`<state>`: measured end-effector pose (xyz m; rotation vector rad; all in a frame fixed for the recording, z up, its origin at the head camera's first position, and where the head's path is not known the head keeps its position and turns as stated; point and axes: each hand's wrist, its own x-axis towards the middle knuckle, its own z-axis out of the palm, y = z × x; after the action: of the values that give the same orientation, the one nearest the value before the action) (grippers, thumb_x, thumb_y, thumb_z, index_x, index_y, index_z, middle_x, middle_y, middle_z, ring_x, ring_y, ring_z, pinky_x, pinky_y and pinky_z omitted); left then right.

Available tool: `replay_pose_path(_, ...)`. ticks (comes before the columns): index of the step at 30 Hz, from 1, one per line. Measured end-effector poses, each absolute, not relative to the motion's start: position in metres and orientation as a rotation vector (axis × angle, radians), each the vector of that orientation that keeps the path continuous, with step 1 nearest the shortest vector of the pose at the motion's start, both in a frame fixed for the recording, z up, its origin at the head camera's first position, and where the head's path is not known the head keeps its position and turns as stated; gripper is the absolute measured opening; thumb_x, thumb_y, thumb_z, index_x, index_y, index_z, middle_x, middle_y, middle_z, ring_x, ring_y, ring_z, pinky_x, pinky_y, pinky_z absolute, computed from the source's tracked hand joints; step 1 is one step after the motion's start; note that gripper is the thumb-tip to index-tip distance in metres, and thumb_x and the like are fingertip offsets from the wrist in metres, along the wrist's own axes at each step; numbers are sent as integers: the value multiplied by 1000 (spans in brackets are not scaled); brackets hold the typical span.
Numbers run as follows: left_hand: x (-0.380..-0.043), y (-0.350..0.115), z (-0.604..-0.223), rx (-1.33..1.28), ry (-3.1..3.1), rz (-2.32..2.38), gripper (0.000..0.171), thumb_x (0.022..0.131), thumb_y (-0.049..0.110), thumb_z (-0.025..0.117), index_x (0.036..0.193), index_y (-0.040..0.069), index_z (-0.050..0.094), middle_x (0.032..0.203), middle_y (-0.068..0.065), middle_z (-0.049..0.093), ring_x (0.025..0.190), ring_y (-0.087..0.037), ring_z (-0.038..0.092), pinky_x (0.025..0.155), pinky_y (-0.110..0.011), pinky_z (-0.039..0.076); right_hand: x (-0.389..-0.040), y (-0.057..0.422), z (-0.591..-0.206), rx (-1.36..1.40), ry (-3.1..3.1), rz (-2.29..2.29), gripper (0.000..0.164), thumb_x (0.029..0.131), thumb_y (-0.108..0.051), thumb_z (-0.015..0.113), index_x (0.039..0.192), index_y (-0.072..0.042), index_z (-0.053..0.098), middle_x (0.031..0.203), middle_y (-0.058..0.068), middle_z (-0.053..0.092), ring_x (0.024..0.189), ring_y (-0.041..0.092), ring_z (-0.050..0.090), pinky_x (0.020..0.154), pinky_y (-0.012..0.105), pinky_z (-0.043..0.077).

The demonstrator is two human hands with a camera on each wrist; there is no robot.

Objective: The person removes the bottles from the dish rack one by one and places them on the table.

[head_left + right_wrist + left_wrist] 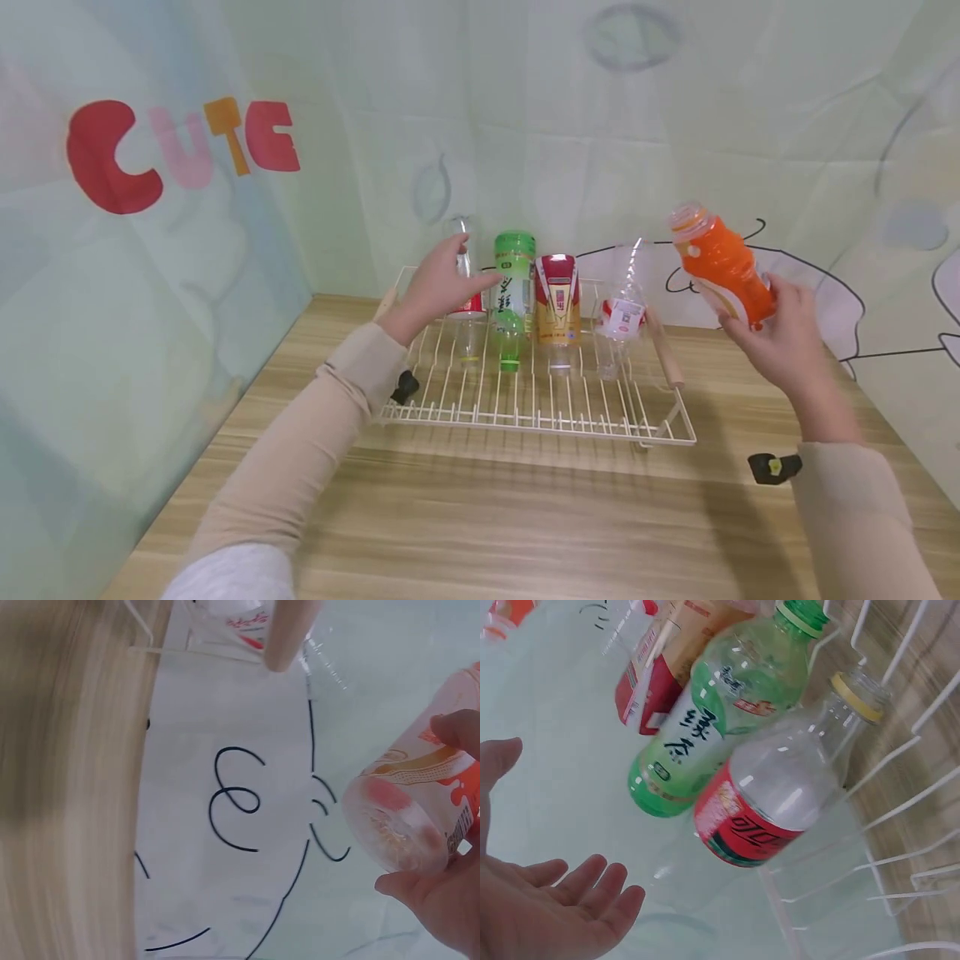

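Here's my right hand (798, 337), fingers curled firmly around the orange bottle (723, 262), up in the air, right of the rack (667, 354)! The head view gives its neck, tipped up and left; only my right wrist view catches the base and a barcode. My left hand (438, 283) is spread, holding nothing: head-on it overlaps the cola (757, 810), but the left wrist view shows them apart. Labels now: 可口 on the cola's red band, 绿茶 down the green bottle (515, 267), CUTE (272, 137) across the wall! There's room between the orange bottle and the rack's handle, and table (487, 517) stretching along the front rail.
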<state>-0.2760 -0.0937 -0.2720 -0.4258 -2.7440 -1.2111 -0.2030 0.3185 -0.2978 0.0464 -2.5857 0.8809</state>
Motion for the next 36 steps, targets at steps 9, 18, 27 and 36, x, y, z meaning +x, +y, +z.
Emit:
replay_pose_path(9, -297, -104, -290, -225, -2709, -1449, 97, 81, 47, 74, 152, 8, 20, 150, -18, 34, 135, -35, 36, 104, -51, 40, -218, 330, -313, -151, -2479, 1064, 71, 92, -47, 57, 148, -11, 30, 133, 13, 30, 99, 24, 36, 72, 37, 38)
replay_pose_path(18, -308, -113, -307, -53, -2710, -1733, 103, 82, 47, 72, 154, 10, 8, 151, -20, 28, 134, -34, 35, 106, -52, 38, -230, 336, -325, -301, -2431, 1314, 79, 91, -51, 58, 152, -16, 23, 151, 13, 32, 135, 34, 31, 108, 53, 35)
replay_pose_path(27, -313, -118, -315, -25, -2732, -1807, 100, 86, 42, 69, 154, 9, 3, 155, -20, 21, 141, -38, 26, 110, -55, 30, -241, 340, -345, -379, -2446, 1412, 82, 92, -49, 57, 152, -7, 18, 153, 18, 29, 137, 37, 31, 110, 52, 34)
replay_pose_path(36, -316, -116, -322, -44, -2817, -1810, 103, 86, 41, 70, 152, 3, 1, 156, -22, 16, 144, -33, 19, 116, -50, 21, -257, 336, -368, -356, -2498, 1414, 78, 93, -38, 57, 146, 4, 18, 145, 24, 34, 124, 35, 40, 98, 40, 44)
